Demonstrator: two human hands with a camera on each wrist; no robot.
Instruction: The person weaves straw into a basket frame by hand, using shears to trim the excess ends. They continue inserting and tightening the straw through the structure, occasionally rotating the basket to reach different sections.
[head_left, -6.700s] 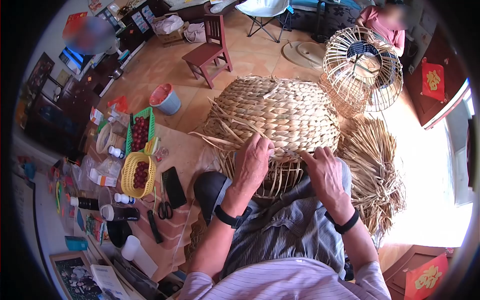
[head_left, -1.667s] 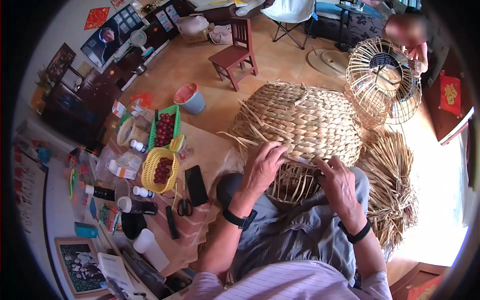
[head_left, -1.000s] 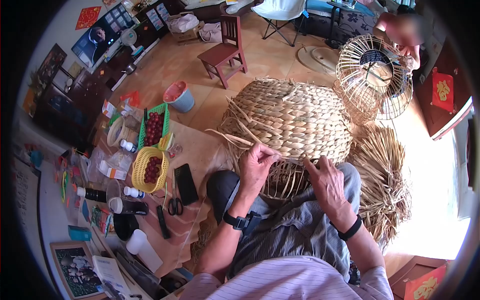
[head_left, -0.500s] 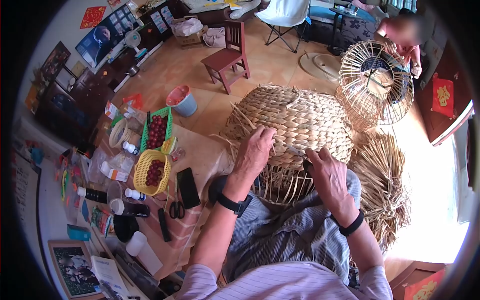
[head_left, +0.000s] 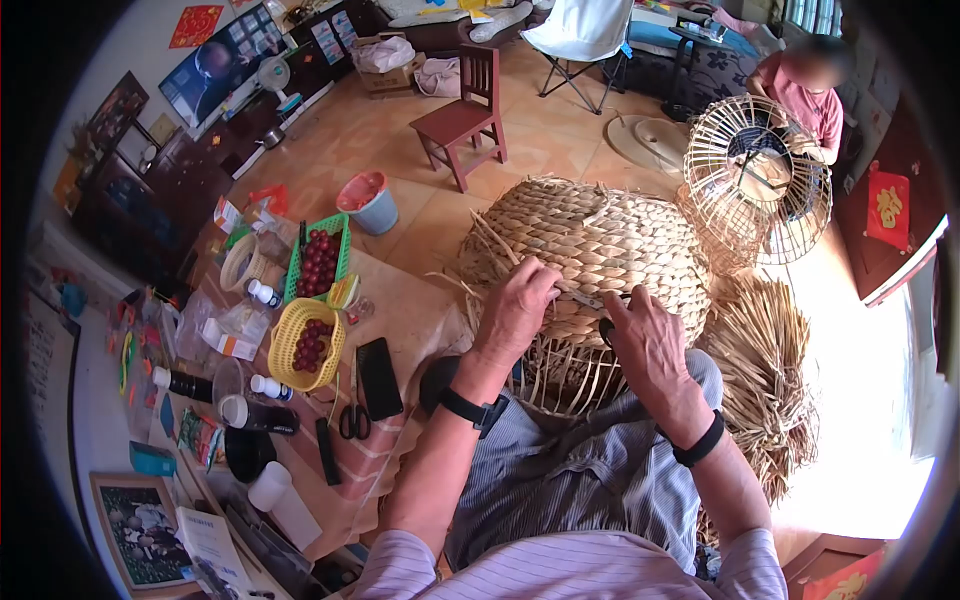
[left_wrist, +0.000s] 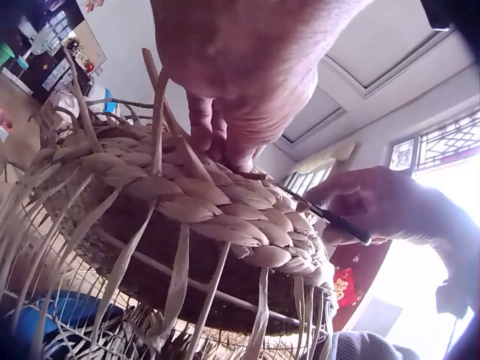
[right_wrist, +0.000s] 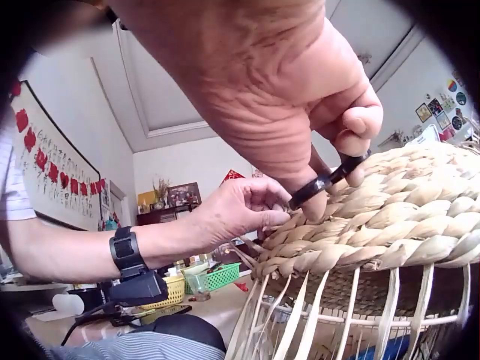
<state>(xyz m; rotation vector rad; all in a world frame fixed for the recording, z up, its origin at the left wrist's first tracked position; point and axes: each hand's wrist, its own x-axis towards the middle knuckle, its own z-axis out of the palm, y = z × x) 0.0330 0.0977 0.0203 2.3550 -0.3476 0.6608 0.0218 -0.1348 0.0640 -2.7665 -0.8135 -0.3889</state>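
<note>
A large woven basket [head_left: 600, 240] of braided plant fibre lies bottom up before my knees, its lower part bare upright strips. At its near edge my left hand [head_left: 515, 312] pinches a strand, thumb and fingertips right on the braid. My right hand [head_left: 650, 350] grips a pair of black-handled scissors [right_wrist: 319, 187], a finger and thumb at the loops. In the left wrist view the scissors' thin blades point along the braid toward my left fingertips. Loose strand ends [left_wrist: 157, 120] stick up beside my left hand.
On the left, a table [head_left: 400, 290] bears a green basket [head_left: 340, 245] and a yellow basket [head_left: 277, 350] of red fruit, a phone [head_left: 379, 378], and other scissors [head_left: 354, 420]. A straw bundle [head_left: 770, 390] lies at right. Beyond, a person [head_left: 800, 90] handles an openwork frame [head_left: 705, 150].
My right hand's scissors have swung in over the edge, blades toward the left hand. The left hand has stayed at the braid. The head view has shifted slightly.
</note>
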